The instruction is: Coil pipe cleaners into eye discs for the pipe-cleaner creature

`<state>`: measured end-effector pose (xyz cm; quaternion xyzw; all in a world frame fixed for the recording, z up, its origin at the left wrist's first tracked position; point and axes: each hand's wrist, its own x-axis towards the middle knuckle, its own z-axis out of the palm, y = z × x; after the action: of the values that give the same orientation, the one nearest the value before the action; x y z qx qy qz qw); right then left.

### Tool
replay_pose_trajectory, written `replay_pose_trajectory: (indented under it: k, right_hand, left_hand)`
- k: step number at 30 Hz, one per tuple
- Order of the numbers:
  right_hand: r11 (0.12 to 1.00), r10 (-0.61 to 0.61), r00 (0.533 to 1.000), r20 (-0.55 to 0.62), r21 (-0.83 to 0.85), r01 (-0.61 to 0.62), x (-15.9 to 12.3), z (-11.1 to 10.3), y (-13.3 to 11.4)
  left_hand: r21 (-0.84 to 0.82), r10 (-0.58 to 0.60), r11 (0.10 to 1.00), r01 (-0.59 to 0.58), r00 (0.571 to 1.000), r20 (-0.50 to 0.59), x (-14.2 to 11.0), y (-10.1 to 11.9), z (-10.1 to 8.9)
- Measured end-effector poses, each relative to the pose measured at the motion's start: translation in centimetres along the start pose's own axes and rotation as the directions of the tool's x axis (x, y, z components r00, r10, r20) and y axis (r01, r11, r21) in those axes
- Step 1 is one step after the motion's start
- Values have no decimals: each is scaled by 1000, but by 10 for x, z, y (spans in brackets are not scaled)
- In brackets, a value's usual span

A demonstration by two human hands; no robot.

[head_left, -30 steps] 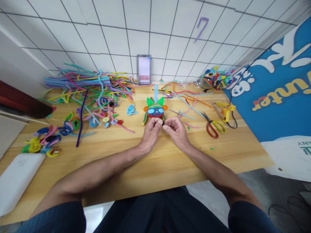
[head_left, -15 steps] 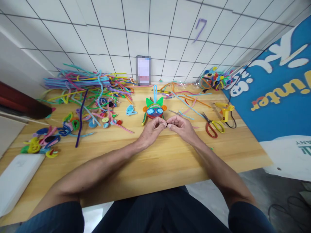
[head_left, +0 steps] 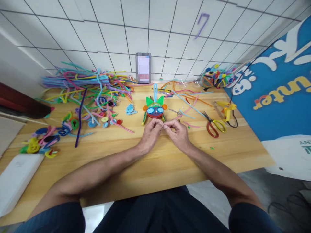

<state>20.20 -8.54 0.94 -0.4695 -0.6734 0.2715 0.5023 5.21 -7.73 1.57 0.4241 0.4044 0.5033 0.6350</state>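
Observation:
My left hand (head_left: 152, 134) and my right hand (head_left: 178, 133) meet over the middle of the table, their fingertips pinched together. Whatever lies between the fingers is too small to make out. Just beyond them sits a colourful pipe-cleaner figure (head_left: 155, 111) with green pointed ears, orange curls at the sides, blue eyes and a blue loop (head_left: 155, 92) rising from its top. Its lower edge is close behind my fingers. To its left lies a small coiled light-blue pipe cleaner (head_left: 131, 109).
Red and yellow scissors (head_left: 213, 126) and a yellow glue gun (head_left: 227, 111) lie at right. Bundled pipe cleaners (head_left: 77, 80) and finished-looking pieces (head_left: 48, 139) cover the left. A phone (head_left: 143, 68) leans on the tiled wall; a white box (head_left: 20, 178) lies front left.
Both hands have shifted slightly left, the right one more, uncovering a pink pipe-cleaner scrap. The fingertips stay pinched together. The view has moved a little.

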Motion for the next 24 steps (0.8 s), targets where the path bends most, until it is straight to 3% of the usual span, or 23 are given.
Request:
replay_pose_trajectory:
  k: [6, 14, 20, 24]
  right_hand:
    - [996, 60, 998, -3, 65, -59, 1, -3, 8]
    - [1000, 18, 1000, 19, -22, -18, 3, -9, 4]
    - [965, 199, 978, 57, 164, -206, 6, -12, 4]
    - [958, 227, 972, 60, 168, -234, 8, -15, 7]
  left_hand:
    - [-37, -20, 999, 20, 1000, 3, -1, 1, 5]
    - [31, 38, 999, -39, 999, 22, 0, -4, -1]
    - [41, 4, 999, -8, 996, 90, 4, -3, -1]
    - [92, -28, 996, 17, 993, 117, 8, -3, -2]
